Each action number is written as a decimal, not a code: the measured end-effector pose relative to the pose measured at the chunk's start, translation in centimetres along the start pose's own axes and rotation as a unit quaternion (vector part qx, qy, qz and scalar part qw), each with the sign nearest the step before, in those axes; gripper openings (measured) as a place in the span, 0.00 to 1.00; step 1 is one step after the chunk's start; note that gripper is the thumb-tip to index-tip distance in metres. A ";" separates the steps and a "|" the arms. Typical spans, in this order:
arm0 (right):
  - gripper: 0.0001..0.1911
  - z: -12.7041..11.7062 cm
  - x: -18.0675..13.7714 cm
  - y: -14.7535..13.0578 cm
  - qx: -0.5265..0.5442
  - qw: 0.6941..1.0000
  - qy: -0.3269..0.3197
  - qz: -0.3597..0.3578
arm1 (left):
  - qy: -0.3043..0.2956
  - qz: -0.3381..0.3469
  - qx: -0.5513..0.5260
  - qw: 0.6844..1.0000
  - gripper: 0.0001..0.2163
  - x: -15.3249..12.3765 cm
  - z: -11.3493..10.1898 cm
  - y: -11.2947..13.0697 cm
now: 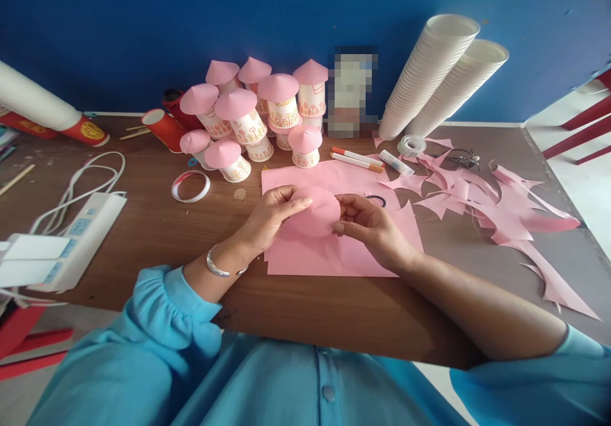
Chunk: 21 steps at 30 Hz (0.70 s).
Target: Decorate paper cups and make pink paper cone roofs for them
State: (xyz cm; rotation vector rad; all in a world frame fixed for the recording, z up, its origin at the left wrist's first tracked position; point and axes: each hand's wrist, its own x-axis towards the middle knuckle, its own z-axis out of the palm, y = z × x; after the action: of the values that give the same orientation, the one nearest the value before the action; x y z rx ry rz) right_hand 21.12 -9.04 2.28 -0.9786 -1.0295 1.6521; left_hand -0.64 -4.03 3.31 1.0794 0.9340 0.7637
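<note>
Between my two hands is a round pink paper disc (316, 216), held above flat pink paper sheets (334, 260). My left hand (272, 216) pinches its left edge, thumb on top. On the right side, my right hand (367, 225) grips the rim between thumb and fingers. Part of a dark scissor handle (377, 200) shows just behind the right hand; the rest is hidden. Beyond the sheets stand several paper cups with pink cone roofs, such as one roofed cup (305, 146) with red drawings on its side.
Tall stacks of white paper cups (424, 76) lean at the back right. Pink paper scraps (506, 209) spread over the right side. Two markers (357, 158), a glue stick (396, 163) and clear tape (412, 146) lie behind the sheets. A tape roll (190, 187) and power strip (88, 241) are left.
</note>
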 end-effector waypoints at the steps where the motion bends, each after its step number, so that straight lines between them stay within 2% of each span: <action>1: 0.25 0.0 -0.1 -0.1 -0.003 1.000 -0.001 -0.006 | 0.015 0.009 -0.002 1.000 0.14 0.0 -0.1 0.0; 5: 0.22 0.2 -0.5 -0.6 -0.053 0.999 -0.010 -0.009 | 0.053 0.064 0.042 0.996 0.16 -0.1 -0.2 0.2; 8: 0.20 0.3 -0.5 -0.9 -0.114 0.993 -0.029 0.004 | 0.059 0.094 0.081 0.991 0.16 -0.3 0.0 0.2; 12: 0.27 0.4 -0.2 -0.8 -0.185 0.982 -0.022 0.025 | 0.036 0.102 0.085 0.991 0.16 -0.5 0.0 0.0; 15: 0.24 0.3 -0.2 -0.3 -0.258 0.964 -0.026 0.053 | 0.003 0.075 0.044 0.996 0.16 -0.6 -0.1 -0.1; 17: 0.20 0.1 -0.4 -0.2 -0.383 0.924 -0.009 -0.012 | -0.006 0.044 0.035 0.998 0.17 -0.7 -0.3 0.0; 18: 0.17 -0.1 -0.5 -0.2 -0.460 0.885 0.006 -0.073 | -0.003 0.033 0.044 0.999 0.17 -0.7 -0.4 0.1; 21: 0.11 -0.7 -0.8 -0.5 -0.652 0.719 0.034 -0.238 | 0.014 0.031 0.098 0.995 0.18 -0.6 -0.9 0.2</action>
State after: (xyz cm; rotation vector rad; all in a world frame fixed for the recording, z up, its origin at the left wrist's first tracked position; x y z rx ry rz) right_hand 22.13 -9.58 2.64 -1.3927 -2.2316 0.2360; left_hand -1.73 -4.13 3.45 1.2758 1.0191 0.7502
